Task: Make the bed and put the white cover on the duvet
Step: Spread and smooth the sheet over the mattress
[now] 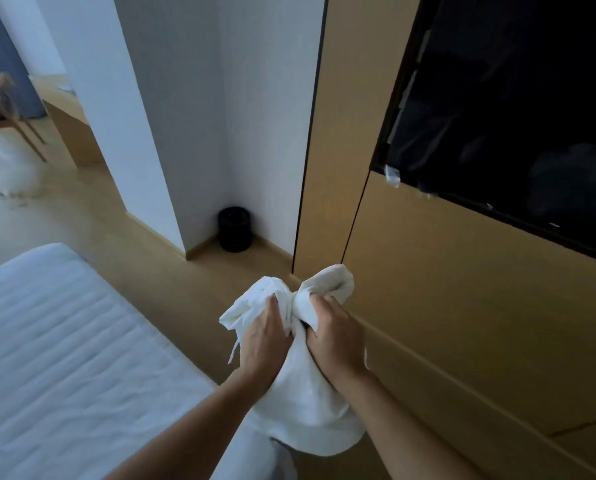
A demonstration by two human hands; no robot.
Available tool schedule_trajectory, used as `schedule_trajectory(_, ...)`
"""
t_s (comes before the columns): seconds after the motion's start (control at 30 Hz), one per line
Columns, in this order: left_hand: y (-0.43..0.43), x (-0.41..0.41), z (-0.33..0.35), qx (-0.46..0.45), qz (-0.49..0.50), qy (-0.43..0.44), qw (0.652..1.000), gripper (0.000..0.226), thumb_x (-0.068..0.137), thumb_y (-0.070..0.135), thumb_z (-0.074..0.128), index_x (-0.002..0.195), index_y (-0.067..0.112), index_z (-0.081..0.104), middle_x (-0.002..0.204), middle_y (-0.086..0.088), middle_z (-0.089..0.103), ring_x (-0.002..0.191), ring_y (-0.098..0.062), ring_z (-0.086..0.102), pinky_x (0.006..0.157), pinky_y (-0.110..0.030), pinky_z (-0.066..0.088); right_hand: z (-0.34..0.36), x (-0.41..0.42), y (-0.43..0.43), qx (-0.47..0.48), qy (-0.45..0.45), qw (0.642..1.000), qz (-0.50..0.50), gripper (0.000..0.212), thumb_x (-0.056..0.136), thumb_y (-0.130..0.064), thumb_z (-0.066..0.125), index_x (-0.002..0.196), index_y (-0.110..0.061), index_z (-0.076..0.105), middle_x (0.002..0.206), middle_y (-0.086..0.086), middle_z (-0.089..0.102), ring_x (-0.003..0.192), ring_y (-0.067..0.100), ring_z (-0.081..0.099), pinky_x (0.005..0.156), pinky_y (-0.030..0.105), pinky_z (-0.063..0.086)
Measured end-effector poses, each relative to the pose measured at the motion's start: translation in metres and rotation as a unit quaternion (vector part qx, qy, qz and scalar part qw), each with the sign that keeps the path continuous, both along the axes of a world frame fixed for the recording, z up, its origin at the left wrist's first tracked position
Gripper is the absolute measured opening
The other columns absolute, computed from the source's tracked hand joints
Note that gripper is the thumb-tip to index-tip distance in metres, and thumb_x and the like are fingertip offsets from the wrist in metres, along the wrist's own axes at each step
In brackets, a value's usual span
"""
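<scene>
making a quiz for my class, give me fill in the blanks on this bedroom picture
1. The left hand and the right hand both grip a bunched cloth whose colour is ___.
2. The bin in the wall corner is coloured ___.
3. The bed lies on the person's ___ side.
Missing words: white; black; left.

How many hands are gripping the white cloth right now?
2. The left hand grips the left bunch of the white cloth and the right hand grips the right bunch, side by side, just right of the bed.
</scene>
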State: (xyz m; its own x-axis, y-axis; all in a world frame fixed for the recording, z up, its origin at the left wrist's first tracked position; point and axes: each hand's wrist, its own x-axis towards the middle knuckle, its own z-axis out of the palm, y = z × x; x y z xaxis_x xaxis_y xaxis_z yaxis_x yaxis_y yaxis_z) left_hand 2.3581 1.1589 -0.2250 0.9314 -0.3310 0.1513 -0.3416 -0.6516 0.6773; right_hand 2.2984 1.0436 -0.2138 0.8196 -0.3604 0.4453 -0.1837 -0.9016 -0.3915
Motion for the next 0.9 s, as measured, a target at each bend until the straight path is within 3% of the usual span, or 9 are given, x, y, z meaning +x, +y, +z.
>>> schedule_trajectory(0.1, -0.030, 0.052, 0.009, 0.002, 0.025, -0.017, 1.000, 0.017, 0.085, 0.040, 0.035, 0.086, 0.023, 0.036, 0.079, -0.002, 0.062, 0.067, -0.021, 0.061, 0.061, -0.044, 0.055, 0.006, 0.056, -0.030, -0.002, -0.006, 1.000, 0.019, 0.023, 0.080, -0.020, 0.061, 0.103, -0.020, 0.063, 0.081, -0.004, 0.061, 0.062, 0.027, 0.061, 0.047, 0.028, 0.037)
schedule_trajectory(0.17, -0.045, 0.086, 0.008, 0.003, 0.037, 0.010, 0.999, 0.018, 0.092, 0.037, 0.048, 0.093, 0.024, 0.036, 0.087, 0.003, 0.060, 0.072, -0.016, 0.058, 0.063, -0.037, 0.049, 0.008, 0.093, -0.048, -0.004, -0.017, 0.999, 0.036, 0.024, 0.079, -0.022, 0.058, 0.103, -0.019, 0.064, 0.079, -0.004, 0.059, 0.059, 0.026, 0.059, 0.047, 0.026, 0.033)
schedule_trajectory(0.33, -0.075, 0.181, -0.010, -0.006, 0.111, 0.017, 0.994, 0.030, 0.091, 0.033, 0.057, 0.094, 0.032, 0.028, 0.088, 0.008, 0.055, 0.072, -0.012, 0.052, 0.061, -0.031, 0.036, -0.005, 0.203, -0.090, 0.009, -0.014, 0.993, 0.121, 0.029, 0.081, -0.019, 0.071, 0.109, -0.019, 0.064, 0.083, -0.003, 0.063, 0.066, 0.025, 0.062, 0.048, 0.031, 0.047)
schedule_trajectory(0.5, -0.095, 0.267, -0.009, 0.006, 0.207, 0.013, 0.978, 0.039, 0.091, 0.039, 0.061, 0.100, 0.035, 0.023, 0.085, 0.012, 0.050, 0.068, -0.012, 0.049, 0.062, -0.031, 0.039, -0.011, 0.319, -0.115, 0.037, -0.039, 0.973, 0.223, 0.032, 0.079, -0.019, 0.070, 0.110, -0.017, 0.065, 0.087, -0.001, 0.065, 0.067, 0.026, 0.065, 0.048, 0.032, 0.050)
schedule_trajectory(0.7, -0.060, 0.362, 0.000, 0.046, 0.313, 0.001, 0.949, 0.044, 0.092, 0.038, 0.063, 0.121, 0.017, 0.039, 0.095, -0.001, 0.060, 0.075, -0.024, 0.058, 0.066, -0.034, 0.045, -0.012, 0.438, -0.077, 0.076, -0.041, 0.947, 0.309, 0.045, 0.070, -0.010, 0.078, 0.112, -0.016, 0.062, 0.085, 0.003, 0.065, 0.064, 0.030, 0.064, 0.046, 0.034, 0.051)
schedule_trajectory(0.77, -0.040, 0.394, 0.000, 0.049, 0.330, -0.008, 0.943, 0.045, 0.091, 0.038, 0.063, 0.121, 0.017, 0.037, 0.094, -0.003, 0.057, 0.078, -0.027, 0.059, 0.067, -0.037, 0.048, -0.015, 0.475, -0.057, 0.092, -0.042, 0.938, 0.332, 0.046, 0.071, -0.009, 0.079, 0.113, -0.016, 0.062, 0.086, 0.003, 0.065, 0.065, 0.028, 0.064, 0.050, 0.029, 0.047)
schedule_trajectory(0.9, 0.010, 0.462, -0.004, 0.062, 0.367, -0.025, 0.928, 0.037, 0.090, 0.036, 0.061, 0.112, 0.017, 0.039, 0.085, 0.002, 0.049, 0.068, -0.021, 0.048, 0.062, -0.032, 0.037, -0.024, 0.556, -0.007, 0.120, -0.017, 0.920, 0.371, 0.036, 0.080, -0.018, 0.073, 0.113, -0.021, 0.058, 0.089, 0.000, 0.065, 0.072, 0.024, 0.063, 0.056, 0.026, 0.043)
